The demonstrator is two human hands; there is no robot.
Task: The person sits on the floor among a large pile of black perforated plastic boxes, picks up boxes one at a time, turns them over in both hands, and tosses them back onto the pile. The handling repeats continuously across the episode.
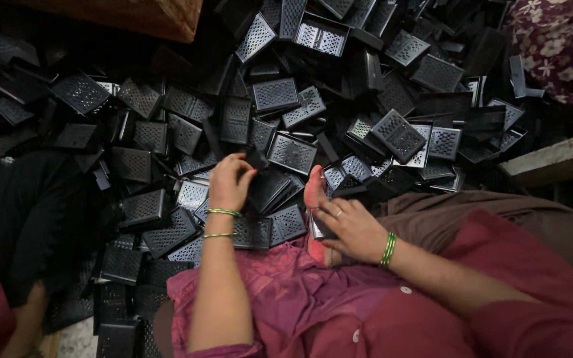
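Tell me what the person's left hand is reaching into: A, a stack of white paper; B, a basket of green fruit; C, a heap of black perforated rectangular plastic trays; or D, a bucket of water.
C: the left hand pinches a small black piece at the edge of the heap of black perforated trays, while the right hand holds another black piece near the lap.

Packages: one possible item, a brown cardboard box (134, 16) at the top edge of my view, left of centre, only its lower corner showing, plain-sided, above the black heap. Labels: none I can see. Signs: none. Screens: none.
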